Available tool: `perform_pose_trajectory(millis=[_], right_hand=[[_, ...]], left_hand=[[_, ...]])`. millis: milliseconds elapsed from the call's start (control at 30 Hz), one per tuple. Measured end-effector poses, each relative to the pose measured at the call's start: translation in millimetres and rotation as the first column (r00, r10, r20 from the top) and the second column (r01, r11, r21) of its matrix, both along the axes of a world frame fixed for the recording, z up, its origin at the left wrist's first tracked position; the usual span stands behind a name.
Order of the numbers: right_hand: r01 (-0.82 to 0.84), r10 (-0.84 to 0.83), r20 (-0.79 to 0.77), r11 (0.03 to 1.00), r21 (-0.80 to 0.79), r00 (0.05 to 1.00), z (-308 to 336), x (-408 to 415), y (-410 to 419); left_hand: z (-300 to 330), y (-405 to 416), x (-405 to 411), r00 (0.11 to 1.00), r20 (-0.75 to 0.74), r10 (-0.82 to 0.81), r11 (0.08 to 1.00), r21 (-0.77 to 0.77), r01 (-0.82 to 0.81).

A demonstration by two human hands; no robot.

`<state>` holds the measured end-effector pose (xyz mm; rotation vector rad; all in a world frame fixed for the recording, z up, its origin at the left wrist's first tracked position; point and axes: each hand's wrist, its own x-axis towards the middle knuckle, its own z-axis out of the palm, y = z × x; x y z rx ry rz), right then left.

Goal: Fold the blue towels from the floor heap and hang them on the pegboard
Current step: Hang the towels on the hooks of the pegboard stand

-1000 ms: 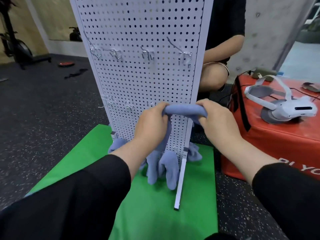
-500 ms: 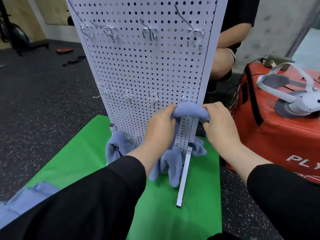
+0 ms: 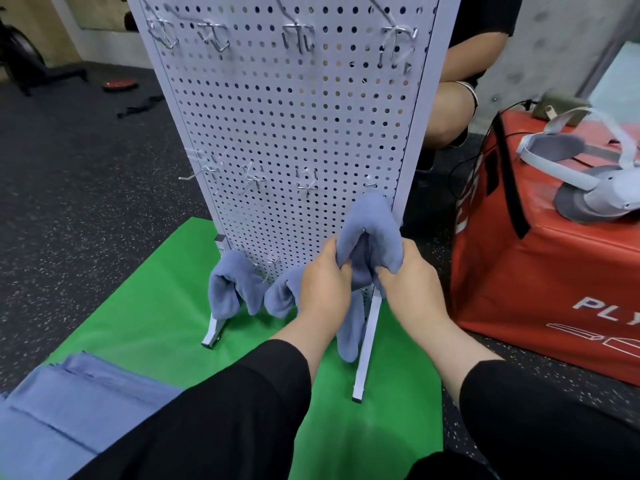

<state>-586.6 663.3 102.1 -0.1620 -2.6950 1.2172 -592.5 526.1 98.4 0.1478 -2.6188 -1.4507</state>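
Note:
A white pegboard (image 3: 298,109) stands upright on a green mat (image 3: 156,306), with two rows of metal hooks and a lower row near its foot. A folded blue towel (image 3: 369,220) drapes over a hook at the board's lower right. My left hand (image 3: 322,285) grips its left hanging side and my right hand (image 3: 408,282) grips its right side. Two more blue towels (image 3: 232,289) hang from low hooks to the left. A heap of blue towels (image 3: 69,400) lies at the bottom left on the floor.
A red padded box (image 3: 540,271) with a white headset (image 3: 595,178) on top stands right of the board. A person crouches behind the pegboard (image 3: 460,81). Dark speckled floor surrounds the mat; small items (image 3: 119,85) lie at the far left.
Both hands have slid from the towel's top down onto its hanging sides, and the towel now peaks over the hook. The view has tilted down, revealing the floor heap.

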Motion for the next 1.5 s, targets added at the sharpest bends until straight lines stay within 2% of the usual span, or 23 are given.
perform_pose_trajectory(millis=[167,300,400,533,633,733,833,967,1067,1233,1367,1500], right_hand=[[-0.014,0.024,0.096,0.995,-0.104,0.995,-1.5,5.1,-13.3],[-0.045,0.060,0.089,0.986,-0.160,0.994,-5.0,18.4,-20.2],[-0.006,0.016,0.055,0.984,-0.180,0.998,-8.7,30.0,-27.3],[0.111,-0.150,-0.082,0.926,-0.361,0.985,-20.2,66.7,-43.9],[0.077,-0.138,-0.117,0.904,-0.421,0.984,-29.0,95.1,-67.6],[-0.012,-0.015,-0.072,0.933,-0.360,0.997,-38.7,107.5,-95.0],[-0.131,0.137,0.019,0.971,-0.201,0.990,-42.1,109.6,-127.6],[-0.348,0.347,0.106,0.938,-0.014,0.932,-47.2,119.7,-187.5],[-0.487,0.471,0.157,0.869,0.084,0.868,-60.2,128.8,-239.6],[-0.658,0.602,0.280,0.726,0.199,0.748,-97.8,139.1,-308.5],[-0.767,0.667,0.378,0.573,0.289,0.642,-126.2,139.7,-353.4],[-0.821,0.671,0.474,0.461,0.336,0.570,-161.5,143.3,-383.7]], left_hand=[[-8.0,8.2,3.0,0.992,0.029,-0.125,0.992,0.019,0.124],[-13.9,-0.8,15.2,0.940,0.124,-0.319,0.946,-0.018,0.324],[-12.2,-17.0,24.2,0.922,0.198,-0.333,0.934,-0.068,0.352],[-10.7,-46.9,37.0,0.922,0.252,-0.294,0.923,-0.178,0.342],[-10.9,-78.9,46.5,0.932,0.260,-0.252,0.903,-0.282,0.322],[-10.6,-118.2,59.1,0.949,0.241,-0.202,0.879,-0.383,0.284],[-12.2,-171.9,75.5,0.961,0.225,-0.160,0.832,-0.493,0.254],[-19.2,-267.5,105.1,0.961,0.267,-0.067,0.737,-0.636,0.228],[-29.4,-336.3,128.3,0.946,0.324,0.001,0.666,-0.706,0.241],[-51.3,-399.3,142.7,0.927,0.374,0.034,0.688,-0.681,0.249],[-64.9,-417.9,146.5,0.899,0.438,-0.016,0.655,-0.674,0.341],[-80.3,-430.5,148.3,0.821,0.567,-0.069,0.583,-0.645,0.495]])
